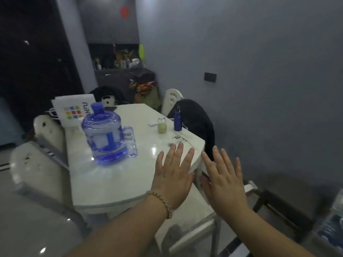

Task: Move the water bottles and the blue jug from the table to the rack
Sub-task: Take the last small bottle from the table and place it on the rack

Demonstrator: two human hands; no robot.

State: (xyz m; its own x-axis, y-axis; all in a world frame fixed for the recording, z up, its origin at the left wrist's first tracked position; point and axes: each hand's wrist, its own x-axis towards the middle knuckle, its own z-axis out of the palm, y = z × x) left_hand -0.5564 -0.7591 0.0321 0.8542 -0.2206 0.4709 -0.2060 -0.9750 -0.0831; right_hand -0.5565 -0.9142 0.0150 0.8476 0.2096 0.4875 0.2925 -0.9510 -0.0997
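Observation:
A blue translucent jug (104, 135) with a blue cap stands upright on the white table (115, 179). Right beside it stands a clear plastic water bottle (130, 141), partly hidden behind the jug. A small dark blue bottle (177, 121) stands near the table's far right edge. At the lower right edge of the view a dark low rack (284, 210) sits on the floor with clear water bottles (334, 217) by it. My left hand (174, 175) hovers flat over the table's right corner, fingers spread. My right hand (223, 180) is beside it, past the table edge, also spread and holding nothing.
A glass jar (161, 125) with pale green contents and papers (183, 139) lie on the table. A white bag (74, 110) leans at the far left. White chairs (48, 134) surround the table; one (193, 117) has a black garment draped over it. A cluttered shelf (118, 60) stands behind.

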